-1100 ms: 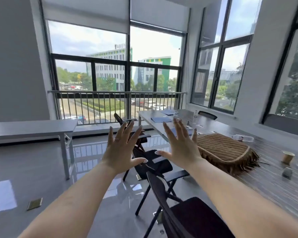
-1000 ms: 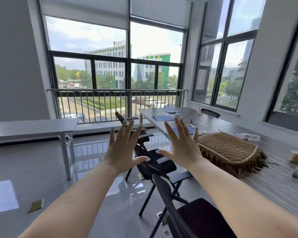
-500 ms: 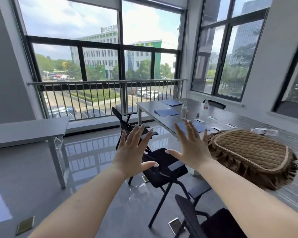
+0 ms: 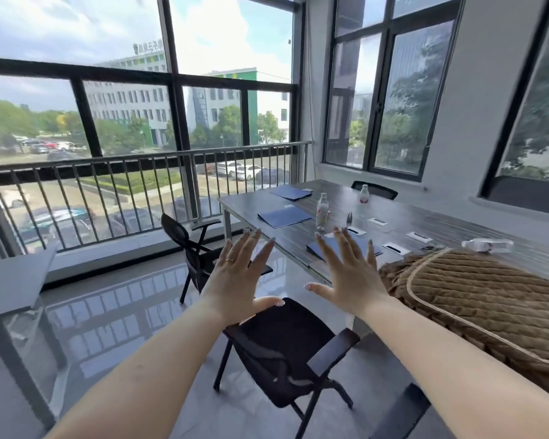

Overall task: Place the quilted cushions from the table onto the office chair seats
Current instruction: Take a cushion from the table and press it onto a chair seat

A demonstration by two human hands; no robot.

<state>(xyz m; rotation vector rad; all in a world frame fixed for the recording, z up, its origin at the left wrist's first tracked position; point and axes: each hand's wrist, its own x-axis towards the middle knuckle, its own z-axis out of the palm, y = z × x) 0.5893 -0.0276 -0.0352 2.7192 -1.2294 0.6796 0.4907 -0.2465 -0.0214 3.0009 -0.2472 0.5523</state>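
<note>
Both hands are raised in front of the camera, backs toward it, fingers straight and spread, holding nothing. Left hand (image 4: 238,280) hangs over the floor, with a ring on one finger; right hand (image 4: 351,277) hangs near the counter (image 4: 431,226) edge. A brown quilted cushion (image 4: 482,299) lies on the counter just right of the right hand, not touching it. Below the hands stands a black chair (image 4: 286,346) with a bare seat; a second chair (image 4: 191,245) stands farther off. Blue folders (image 4: 284,216) and a bottle (image 4: 322,210) sit on the counter beyond.
</note>
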